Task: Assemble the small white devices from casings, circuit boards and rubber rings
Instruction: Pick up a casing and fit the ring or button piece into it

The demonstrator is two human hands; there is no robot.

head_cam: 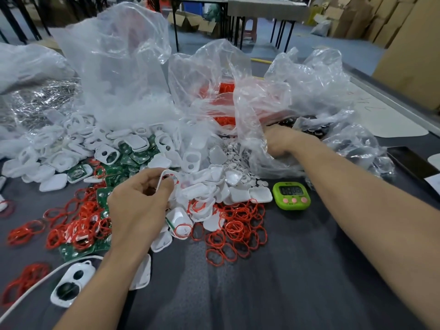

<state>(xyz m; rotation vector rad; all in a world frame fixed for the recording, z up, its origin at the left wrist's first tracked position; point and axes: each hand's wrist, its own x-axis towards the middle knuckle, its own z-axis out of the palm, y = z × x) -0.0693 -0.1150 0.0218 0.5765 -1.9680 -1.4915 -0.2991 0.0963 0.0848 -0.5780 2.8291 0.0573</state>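
wht casing [166, 172] in L hand [138, 206] | green PCBs [77, 173] heaped | red rings [238, 227] strewn

casings [107, 154]: white throughout; held casing [169, 174]: white, with a red ring at its opening; circuit boards [78, 173]: green with pale silvery markings; rubber rings [238, 227]: red, with a denser orange-red mass inside one bag. timer [291, 195]: lime green body, three pink buttons, dark display with pale digits; small discs [234, 151]: white; bags [114, 67]: clear to milky, one at the left over a glinting silver heap [42, 98]. table [262, 294]: dark grey; tray [414, 163]: black; boxes [409, 44]: brown cardboard; paper sheet [385, 120]: off-white with faint handwritten marks; floor [309, 41]: blue-grey; far table legs [176, 32]: black.
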